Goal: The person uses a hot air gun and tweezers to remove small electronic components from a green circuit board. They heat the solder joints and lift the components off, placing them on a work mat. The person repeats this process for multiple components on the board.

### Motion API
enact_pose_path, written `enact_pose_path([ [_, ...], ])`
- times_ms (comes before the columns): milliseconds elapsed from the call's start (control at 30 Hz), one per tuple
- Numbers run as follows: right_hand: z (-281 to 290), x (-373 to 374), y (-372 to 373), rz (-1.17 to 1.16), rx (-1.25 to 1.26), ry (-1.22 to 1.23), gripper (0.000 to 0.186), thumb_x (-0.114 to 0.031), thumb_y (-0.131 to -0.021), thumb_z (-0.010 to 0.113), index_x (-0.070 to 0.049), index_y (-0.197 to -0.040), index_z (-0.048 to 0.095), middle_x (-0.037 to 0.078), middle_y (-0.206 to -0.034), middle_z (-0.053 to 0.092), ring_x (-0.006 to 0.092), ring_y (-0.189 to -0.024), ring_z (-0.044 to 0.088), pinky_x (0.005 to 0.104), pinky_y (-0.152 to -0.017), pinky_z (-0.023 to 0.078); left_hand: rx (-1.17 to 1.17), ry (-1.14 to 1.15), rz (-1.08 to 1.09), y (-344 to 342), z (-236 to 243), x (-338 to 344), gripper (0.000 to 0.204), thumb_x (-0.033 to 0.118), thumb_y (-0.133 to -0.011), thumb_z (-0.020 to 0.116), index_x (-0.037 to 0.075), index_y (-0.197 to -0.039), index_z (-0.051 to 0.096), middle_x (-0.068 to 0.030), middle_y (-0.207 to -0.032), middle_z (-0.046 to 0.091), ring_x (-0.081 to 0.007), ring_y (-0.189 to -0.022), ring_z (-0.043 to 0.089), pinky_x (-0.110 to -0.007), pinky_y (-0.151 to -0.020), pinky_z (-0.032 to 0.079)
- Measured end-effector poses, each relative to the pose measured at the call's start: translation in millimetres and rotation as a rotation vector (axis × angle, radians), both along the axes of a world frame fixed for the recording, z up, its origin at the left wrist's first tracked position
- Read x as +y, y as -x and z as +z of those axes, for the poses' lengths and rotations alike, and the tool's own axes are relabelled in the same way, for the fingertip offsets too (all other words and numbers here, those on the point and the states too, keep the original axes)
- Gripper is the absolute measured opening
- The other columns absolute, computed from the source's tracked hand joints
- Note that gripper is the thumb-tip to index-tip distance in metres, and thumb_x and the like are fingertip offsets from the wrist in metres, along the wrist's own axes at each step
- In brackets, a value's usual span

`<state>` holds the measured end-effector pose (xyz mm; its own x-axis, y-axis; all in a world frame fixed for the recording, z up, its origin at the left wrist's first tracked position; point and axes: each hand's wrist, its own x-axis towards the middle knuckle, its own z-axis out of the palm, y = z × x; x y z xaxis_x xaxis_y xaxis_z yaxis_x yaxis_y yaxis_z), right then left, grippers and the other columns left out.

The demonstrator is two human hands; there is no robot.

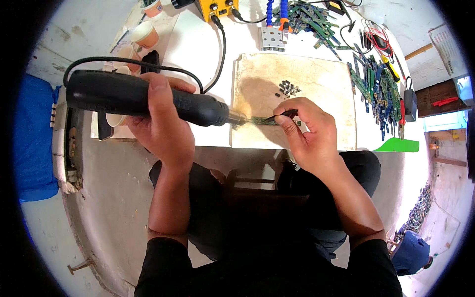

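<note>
My left hand (166, 116) is wrapped round a black hot air gun (193, 106), whose metal nozzle points right. Just past the nozzle tip lies a narrow green circuit board strip (267, 122) on a scorched, light-coloured board (316, 72). Between thumb and fingers my right hand (311, 131) pinches black tweezers (277, 117), their tips down at the strip by the nozzle. Whether the tips grip a part is too small to tell. A small heap of black chips (288, 89) lies on the board beyond my right hand.
Several circuit board strips are piled at the back (309, 20) and right (378, 94). A yellow station (215, 7) stands at the back, its cable running to the gun. Paper cups (144, 34) line the left. Near the metal block (272, 38) rise blue flexible hoses (269, 12).
</note>
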<state>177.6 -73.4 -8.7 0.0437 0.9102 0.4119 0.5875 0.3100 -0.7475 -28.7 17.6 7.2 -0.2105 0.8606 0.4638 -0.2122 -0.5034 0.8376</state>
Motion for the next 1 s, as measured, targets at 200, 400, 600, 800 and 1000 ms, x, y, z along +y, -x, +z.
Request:
enact_pose_path([
  [200, -2.1, -0.5, 3.9, 0.005, 0.038, -0.020, 0.006, 0.004, -0.085, 0.064, 0.002, -0.090, 0.064, 0.015, -0.085, 0.065, 0.0295, -0.076, 0.065, 0.0336, -0.068, 0.051, 0.000, 0.024, -0.036, -2.0, 1.5, -2.7, 0.020, 0.015, -0.094, 0.059, 0.002, -0.108, 0.053, -0.0081, -0.072, 0.066, -0.0111, -0.064, 0.062, -0.024, -0.066, 0.049],
  [400, -3.2, -0.5, 4.3, 0.004, 0.031, -0.025, 0.006, 0.004, -0.085, 0.064, 0.002, -0.090, 0.064, 0.014, -0.086, 0.066, 0.0295, -0.077, 0.065, 0.0335, -0.069, 0.051, -0.053, -0.020, -0.022, -8.0, -0.6, -2.0, 0.015, 0.011, -0.093, 0.060, 0.001, -0.104, 0.057, -0.0064, -0.076, 0.064, -0.0123, -0.065, 0.064, -0.024, -0.061, 0.050],
  [600, -4.4, -0.8, 5.0, 0.004, 0.055, -0.003, 0.006, 0.004, -0.085, 0.065, 0.002, -0.091, 0.064, 0.014, -0.086, 0.066, 0.0289, -0.078, 0.065, 0.0336, -0.070, 0.052, -0.027, -0.036, -0.029, -10.0, -1.5, -1.6, 0.012, 0.011, -0.093, 0.060, 0.002, -0.101, 0.058, -0.0051, -0.076, 0.064, -0.0126, -0.066, 0.066, -0.023, -0.060, 0.050],
  [800, -5.2, -1.2, 4.3, -0.003, 0.031, -0.002, 0.006, 0.004, -0.085, 0.064, 0.001, -0.090, 0.063, 0.014, -0.085, 0.065, 0.0275, -0.076, 0.065, 0.0327, -0.067, 0.051, 0.023, -0.050, -0.050, -5.2, -5.9, 0.9, 0.007, 0.010, -0.094, 0.060, 0.005, -0.089, 0.059, -0.0051, -0.075, 0.065, -0.0115, -0.066, 0.066, -0.022, -0.061, 0.049],
  [1000, -4.5, -0.6, 2.5, 0.007, 0.011, -0.021, 0.006, 0.005, -0.085, 0.063, 0.001, -0.090, 0.063, 0.014, -0.086, 0.065, 0.0270, -0.077, 0.065, 0.0324, -0.067, 0.052, 0.006, -0.042, -0.045, -8.4, -4.0, -0.3, 0.006, 0.010, -0.094, 0.059, 0.004, -0.091, 0.059, -0.0058, -0.074, 0.065, -0.0110, -0.066, 0.065, -0.022, -0.061, 0.049],
])
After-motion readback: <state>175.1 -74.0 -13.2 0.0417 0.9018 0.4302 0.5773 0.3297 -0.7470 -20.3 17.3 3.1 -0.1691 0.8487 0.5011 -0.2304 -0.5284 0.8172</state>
